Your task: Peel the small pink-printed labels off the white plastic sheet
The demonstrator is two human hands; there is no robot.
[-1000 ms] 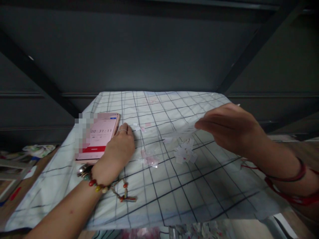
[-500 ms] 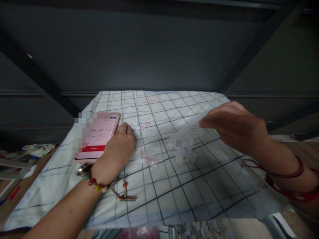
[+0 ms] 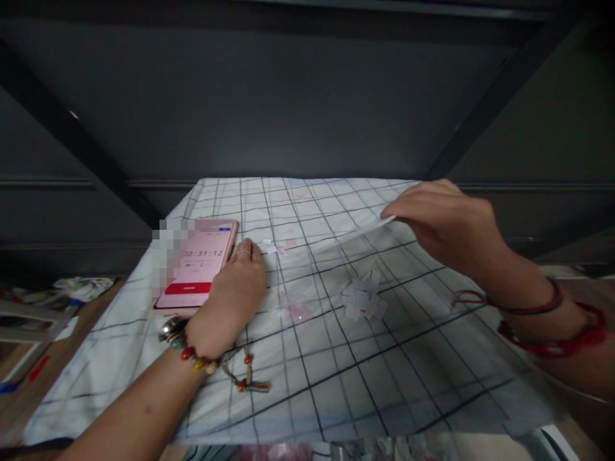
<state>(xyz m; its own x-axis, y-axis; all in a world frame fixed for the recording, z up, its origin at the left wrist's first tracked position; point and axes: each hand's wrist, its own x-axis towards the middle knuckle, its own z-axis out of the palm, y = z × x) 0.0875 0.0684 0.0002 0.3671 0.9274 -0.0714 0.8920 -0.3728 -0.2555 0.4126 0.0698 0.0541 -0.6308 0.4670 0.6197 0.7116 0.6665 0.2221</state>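
My right hand (image 3: 444, 221) pinches the end of a thin clear plastic bag (image 3: 346, 235), held slanted above a white cloth with a dark grid (image 3: 312, 371). Below the bag a small pile of white paper bits (image 3: 362, 299) with red marks lies on the cloth. My left hand (image 3: 235, 298) rests fingers-down on the cloth beside a pink phone (image 3: 199, 269) showing a timer. It wears a beaded bracelet (image 3: 192, 349) and holds nothing that I can see. Another clear bag with pink bits (image 3: 293, 306) lies between my hands.
A dark wall and slanted dark bars rise behind the cloth-covered surface. Two small paper bits (image 3: 276, 246) lie near the phone. Clutter sits on a wooden floor at the left (image 3: 29, 320). More scraps show below the cloth's near edge (image 3: 365, 448).
My right hand has lifted the clear bag up and away, and the paper bits that hung at its mouth now lie in a pile on the cloth. The left hand stayed put.
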